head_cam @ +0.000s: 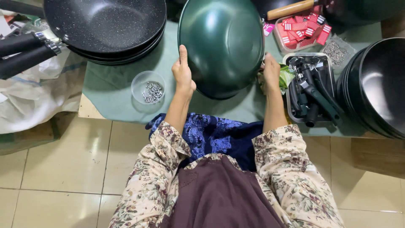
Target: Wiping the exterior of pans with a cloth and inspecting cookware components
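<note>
Both hands hold a green wok (221, 42) at the table's (109, 90) near edge: left hand (182, 71) fingers pressed together on its rim, right hand (271, 72) fingers curled around the opposite rim beside a tray (295, 117) of handles.

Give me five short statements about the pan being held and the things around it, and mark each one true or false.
1. Both hands hold the green pan, the left hand on one edge and the right hand on the other. True.
2. The clear round dish by the left hand holds red tags. False: it holds small silvery metal parts; the red tags lie in a tray at the far side.
3. The metal tray beside the right hand holds black handles. True.
4. The stack of speckled black pans stands on the floor. False: it stands on the green cloth over the table.
5. The green pan already has a handle attached. False: none is visible.
</note>
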